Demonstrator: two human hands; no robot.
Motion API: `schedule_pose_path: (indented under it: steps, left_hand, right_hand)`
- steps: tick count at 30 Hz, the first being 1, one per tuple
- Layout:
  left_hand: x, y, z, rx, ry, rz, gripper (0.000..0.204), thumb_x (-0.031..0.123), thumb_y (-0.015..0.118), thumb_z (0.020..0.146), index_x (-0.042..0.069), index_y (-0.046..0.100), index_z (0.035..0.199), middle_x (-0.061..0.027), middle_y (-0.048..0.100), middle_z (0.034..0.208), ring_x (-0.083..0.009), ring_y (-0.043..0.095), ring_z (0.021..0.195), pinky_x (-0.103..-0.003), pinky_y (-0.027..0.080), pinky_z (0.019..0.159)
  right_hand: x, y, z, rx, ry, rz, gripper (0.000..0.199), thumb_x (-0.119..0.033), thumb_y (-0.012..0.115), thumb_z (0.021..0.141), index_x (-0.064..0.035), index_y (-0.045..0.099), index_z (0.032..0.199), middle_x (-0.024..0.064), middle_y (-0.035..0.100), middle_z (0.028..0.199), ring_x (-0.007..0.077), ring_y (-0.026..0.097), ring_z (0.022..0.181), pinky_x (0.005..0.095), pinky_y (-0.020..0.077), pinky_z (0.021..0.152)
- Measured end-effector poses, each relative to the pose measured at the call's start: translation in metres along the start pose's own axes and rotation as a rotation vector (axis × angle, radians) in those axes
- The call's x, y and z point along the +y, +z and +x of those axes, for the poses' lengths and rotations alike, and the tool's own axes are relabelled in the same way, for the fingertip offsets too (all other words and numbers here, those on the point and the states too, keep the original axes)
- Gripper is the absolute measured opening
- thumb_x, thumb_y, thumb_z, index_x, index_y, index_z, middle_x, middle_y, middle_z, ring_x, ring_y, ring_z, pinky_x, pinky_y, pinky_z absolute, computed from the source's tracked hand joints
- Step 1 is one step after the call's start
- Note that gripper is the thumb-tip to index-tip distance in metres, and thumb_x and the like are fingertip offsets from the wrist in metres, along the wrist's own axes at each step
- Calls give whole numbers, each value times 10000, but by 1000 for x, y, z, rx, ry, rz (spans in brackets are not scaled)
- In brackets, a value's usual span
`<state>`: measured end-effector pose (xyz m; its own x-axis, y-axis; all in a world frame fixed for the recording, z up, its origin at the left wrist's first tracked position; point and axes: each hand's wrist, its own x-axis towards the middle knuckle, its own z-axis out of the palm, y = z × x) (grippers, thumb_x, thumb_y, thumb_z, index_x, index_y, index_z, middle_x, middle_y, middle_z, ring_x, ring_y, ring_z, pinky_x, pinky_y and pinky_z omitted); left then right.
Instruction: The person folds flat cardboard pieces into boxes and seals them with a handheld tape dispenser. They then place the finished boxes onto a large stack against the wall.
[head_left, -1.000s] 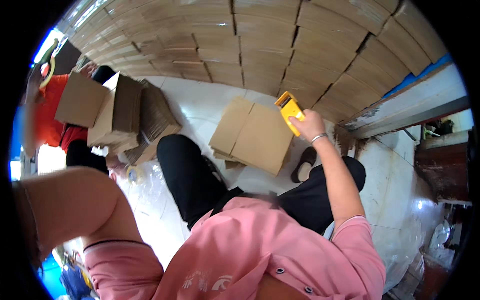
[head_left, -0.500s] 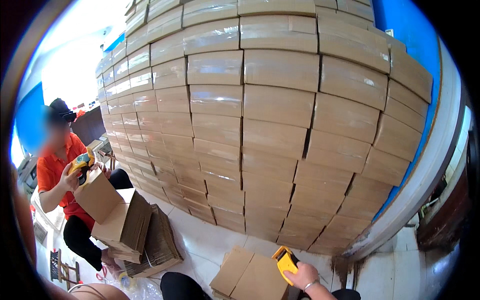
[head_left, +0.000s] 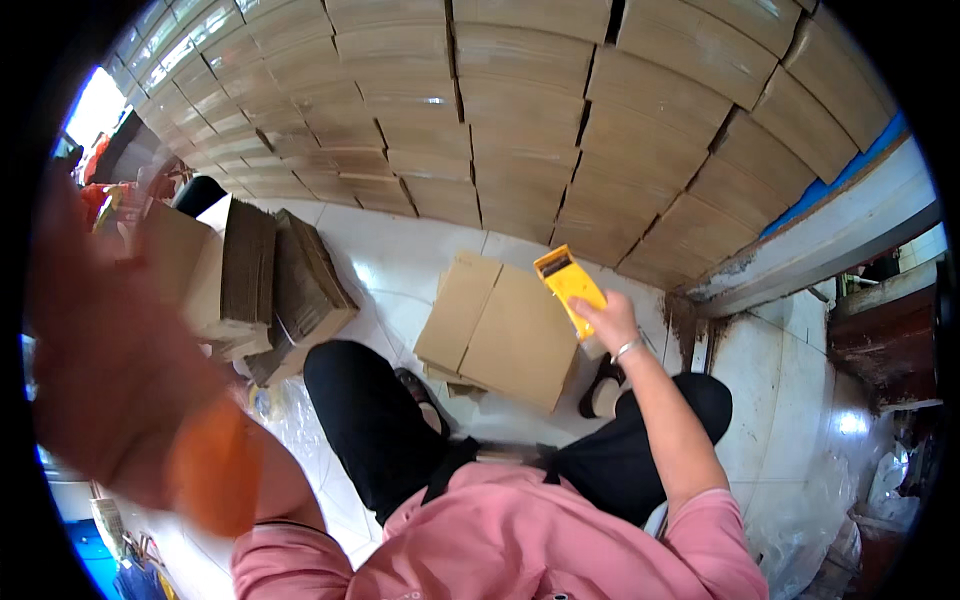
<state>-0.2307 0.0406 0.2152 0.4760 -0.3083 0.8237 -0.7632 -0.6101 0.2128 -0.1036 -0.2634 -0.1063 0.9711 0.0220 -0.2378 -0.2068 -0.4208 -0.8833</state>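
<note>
My right hand (head_left: 608, 322) grips a yellow tape dispenser (head_left: 568, 285) above a flattened brown cardboard box (head_left: 500, 330) lying on the white tiled floor between my legs. My left hand (head_left: 110, 330) is raised close to the camera at the left, blurred, so its fingers are unclear; a bright orange blur sits near its wrist. I am seated in black trousers and a pink shirt.
A tall wall of stacked cardboard cartons (head_left: 520, 110) fills the back. Bundles of flat cardboard (head_left: 285, 275) stand at the left. A person in orange (head_left: 105, 195) is partly hidden behind my arm. A concrete ledge (head_left: 810, 250) and clear plastic wrap (head_left: 850, 500) lie at the right.
The view has tilted back down from the carton wall to the floor. My left arm has swung up across the left side. My right hand still holds the dispenser over the flat box.
</note>
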Motion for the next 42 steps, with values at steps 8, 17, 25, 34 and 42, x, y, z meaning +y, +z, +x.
schedule_pose_path:
  steps: [8, 17, 25, 34, 42]
  left_hand:
    - [-234, 249, -328, -372, -1111, 118, 457, 160, 740, 715, -73, 597, 1082, -256, 649, 967, -362, 646, 893, -381, 520, 780]
    - [-200, 292, -307, -639, -1219, 263, 370, 215, 744, 677, -11, 602, 933, -207, 593, 1022, -365, 575, 983, -410, 495, 836]
    - [-212, 277, -270, -785, -1367, -24, 413, 242, 758, 707, -20, 620, 994, -191, 662, 904, -325, 650, 821, -371, 516, 732]
    - [-98, 187, -224, 32, -881, -460, 238, -11, 556, 867, -47, 531, 1101, -102, 640, 978, -195, 625, 853, -305, 493, 742]
    - [-29, 225, -274, -343, -661, -154, 728, -50, 585, 686, 49, 377, 1376, -218, 532, 1177, -372, 551, 1026, -414, 492, 846]
  right_hand:
    - [53, 96, -19, -71, -15, 330, 427, -368, 792, 723, 2, 645, 879, 60, 665, 791, 130, 617, 698, 289, 499, 649]
    - [68, 93, -28, -196, 162, 372, 326, -256, 740, 773, 13, 651, 934, 54, 675, 822, 133, 641, 711, 275, 508, 663]
    - [45, 91, -34, -491, 272, 368, 293, -153, 704, 775, 34, 626, 987, 98, 679, 842, 172, 662, 744, 301, 519, 698]
    - [-33, 11, -95, -60, -26, 575, 171, -90, 625, 802, 45, 635, 906, 106, 669, 809, 170, 652, 710, 285, 519, 663]
    - [-29, 43, -62, 92, 163, 531, 472, -407, 806, 705, -25, 642, 928, 43, 651, 844, 134, 616, 728, 280, 485, 654]
